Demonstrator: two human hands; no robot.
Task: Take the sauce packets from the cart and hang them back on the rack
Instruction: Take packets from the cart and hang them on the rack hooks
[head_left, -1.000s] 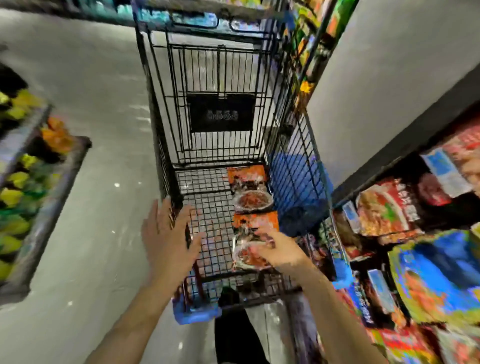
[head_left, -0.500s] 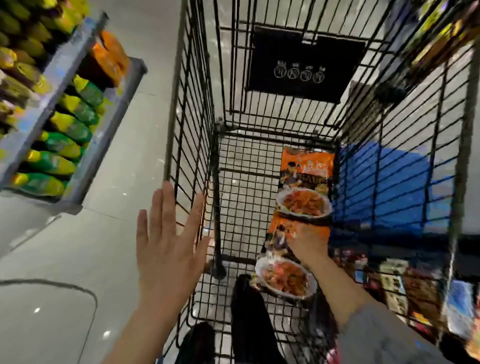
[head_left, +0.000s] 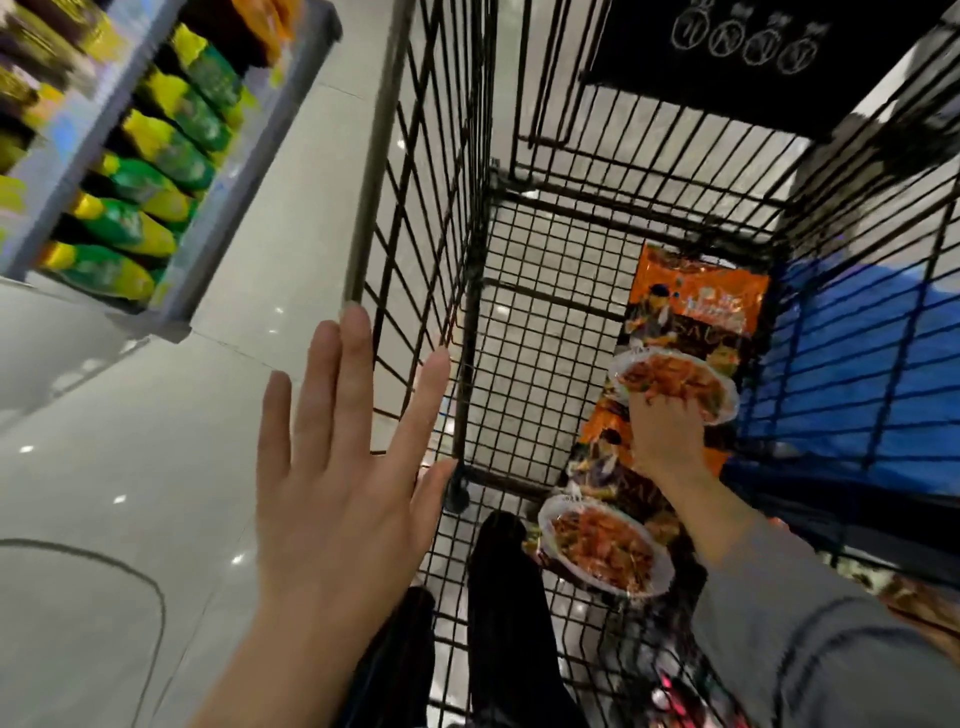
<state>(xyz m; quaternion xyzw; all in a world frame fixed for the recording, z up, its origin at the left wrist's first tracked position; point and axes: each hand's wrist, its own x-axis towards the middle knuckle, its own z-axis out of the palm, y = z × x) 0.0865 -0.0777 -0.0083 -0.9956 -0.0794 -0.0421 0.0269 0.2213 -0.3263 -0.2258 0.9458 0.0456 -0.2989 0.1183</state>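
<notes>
A person is leaning over a black wire shopping cart (head_left: 441, 218) and looking down into its basket. The right hand (head_left: 662, 431), coming out of a grey sleeve (head_left: 810, 639), is reaching down inside the cart and resting on the two orange sauce packets lying on the mesh floor along the right side. Its fingers are curling down over the place where the near sauce packet (head_left: 608, 540) and the far sauce packet (head_left: 691, 332) are meeting, but whether they are actually pinching either one cannot be told, since the fingertips are blurring into the printed dish on the far packet. Each packet is showing an orange top and a white plate of red food, and the near one is lying just in front of the far one, their ends touching or overlapping under the hand. The left hand (head_left: 337, 488) is hovering outside the cart at its near left corner, with fingers straight and spread, palm facing down, holding nothing; its fingertips are lying close to the cart's left wire wall, though contact is not clear. A black sign (head_left: 737, 57) with white symbols is hanging on the far wall of the cart. Something blue (head_left: 852, 353) is showing through the right wire wall. On the far left, a shelf (head_left: 249, 150) of green and yellow bags (head_left: 156, 156) is standing over the pale tiled floor (head_left: 130, 441).
</notes>
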